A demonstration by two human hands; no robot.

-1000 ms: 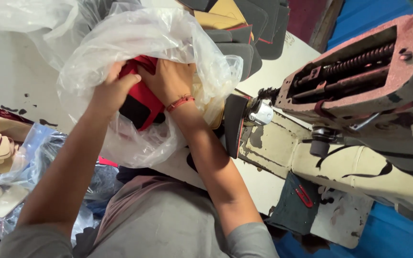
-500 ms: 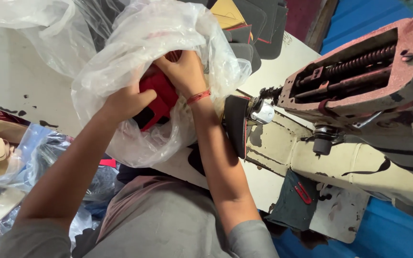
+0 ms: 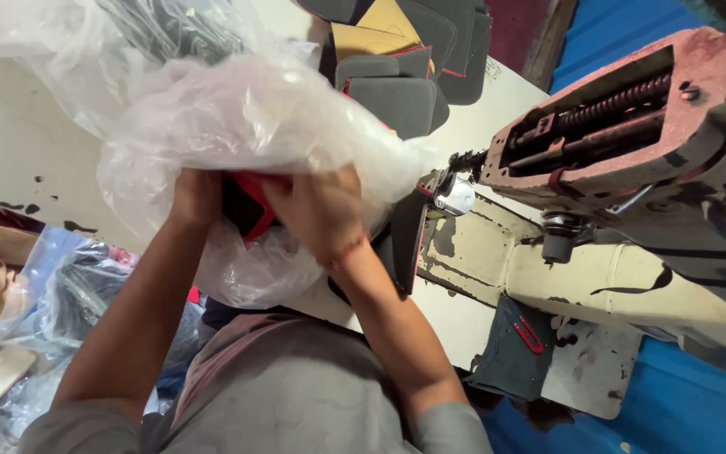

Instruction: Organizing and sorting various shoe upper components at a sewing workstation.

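Left of our hands, two clear bags [image 3: 18,353] of tan cut pieces wait. Our left hand [image 3: 197,197] and right hand [image 3: 319,210] both clutch one red-and-black piece [image 3: 248,204], keeping it inside one clear plastic bag [image 3: 245,126]. Right of them stands one worn sewing machine [image 3: 632,185].

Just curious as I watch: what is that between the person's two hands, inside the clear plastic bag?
In the head view, between the left hand and the right hand sits a red and black piece, partly hidden, within the clear plastic bag.
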